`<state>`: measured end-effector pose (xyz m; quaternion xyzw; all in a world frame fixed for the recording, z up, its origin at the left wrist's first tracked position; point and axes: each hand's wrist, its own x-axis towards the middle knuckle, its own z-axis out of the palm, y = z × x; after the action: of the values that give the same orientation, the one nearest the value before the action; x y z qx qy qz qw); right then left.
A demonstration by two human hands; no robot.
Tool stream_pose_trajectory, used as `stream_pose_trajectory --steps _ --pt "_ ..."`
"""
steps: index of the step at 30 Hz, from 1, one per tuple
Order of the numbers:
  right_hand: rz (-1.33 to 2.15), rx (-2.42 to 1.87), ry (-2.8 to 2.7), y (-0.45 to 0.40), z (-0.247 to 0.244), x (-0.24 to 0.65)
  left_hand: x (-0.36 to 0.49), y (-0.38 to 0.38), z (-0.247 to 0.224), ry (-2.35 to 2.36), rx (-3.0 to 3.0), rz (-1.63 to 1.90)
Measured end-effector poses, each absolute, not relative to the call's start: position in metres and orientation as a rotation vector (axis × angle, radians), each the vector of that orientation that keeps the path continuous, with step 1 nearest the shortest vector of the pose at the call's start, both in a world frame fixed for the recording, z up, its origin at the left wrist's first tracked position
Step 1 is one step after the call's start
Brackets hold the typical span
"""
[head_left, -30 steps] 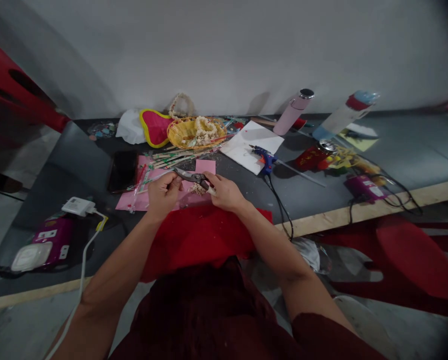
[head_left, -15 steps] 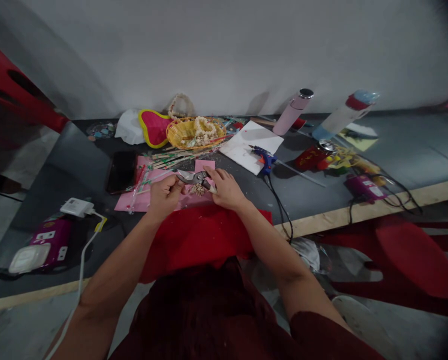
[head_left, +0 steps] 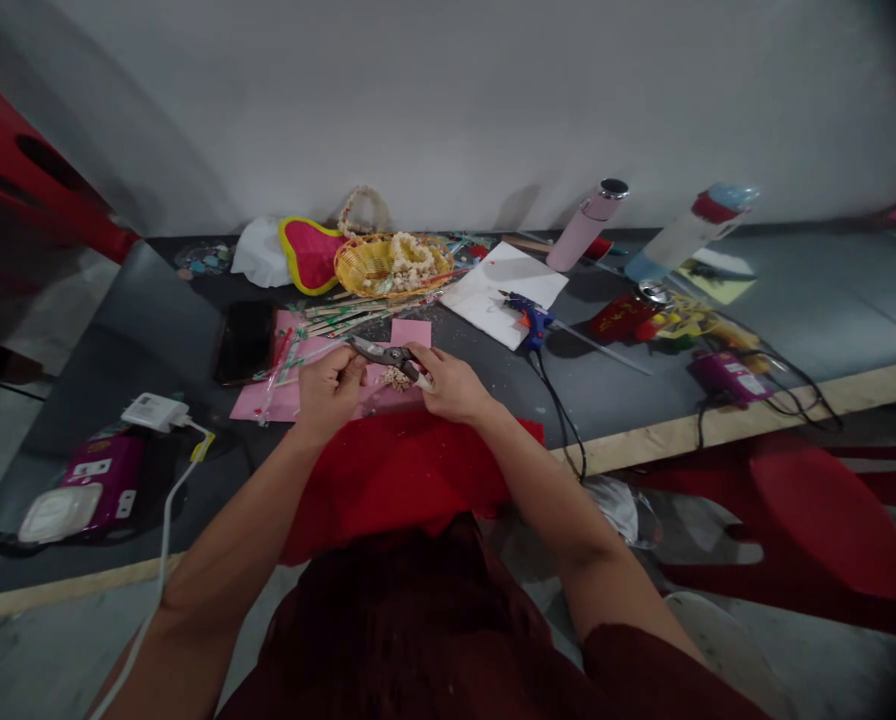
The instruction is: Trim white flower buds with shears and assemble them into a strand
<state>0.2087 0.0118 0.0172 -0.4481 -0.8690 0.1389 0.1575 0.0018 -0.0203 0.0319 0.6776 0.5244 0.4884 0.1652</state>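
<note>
Wrapped round the handles of a pair of pruning shears (head_left: 385, 353) is my right hand (head_left: 452, 384). The blades point left, to the fingertips of my left hand (head_left: 331, 386), which is closed in a pinch. What it pinches is too small to make out. Beneath both hands lies pink paper (head_left: 268, 401), and a small pile of pale bits (head_left: 397, 378) sits on it under the shears. Thin sticks with green marks (head_left: 343, 317) lie just beyond the hands. A red cloth (head_left: 410, 470) covers my lap.
Behind are a yellow wicker basket (head_left: 358, 265) with pale beaded pieces, a pink-and-yellow cushion (head_left: 311, 255) and a phone (head_left: 246, 342). Rightward are a blue glue gun (head_left: 527, 315) on a white sheet (head_left: 485, 295), a pink flask (head_left: 587, 228) and a red can (head_left: 624, 312). Purple power blocks (head_left: 103, 480) stand leftward.
The shears have turned slightly in my right hand, so their blades look darker and narrower. Both hands stay in nearly the same place.
</note>
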Motion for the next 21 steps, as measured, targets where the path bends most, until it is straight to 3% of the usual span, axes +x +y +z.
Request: stream_pose_trajectory --steps 8,16,21 --pt "0.519 -1.117 -2.51 0.016 0.02 0.216 0.003 -0.022 0.031 1.464 2.023 1.426" --pt "0.216 -1.374 -2.452 0.016 0.013 0.209 0.002 -0.02 0.032 1.409 1.963 1.369" --pt "0.252 -1.393 -2.451 0.011 0.015 0.203 0.002 -0.019 0.032 1.436 1.91 1.396"
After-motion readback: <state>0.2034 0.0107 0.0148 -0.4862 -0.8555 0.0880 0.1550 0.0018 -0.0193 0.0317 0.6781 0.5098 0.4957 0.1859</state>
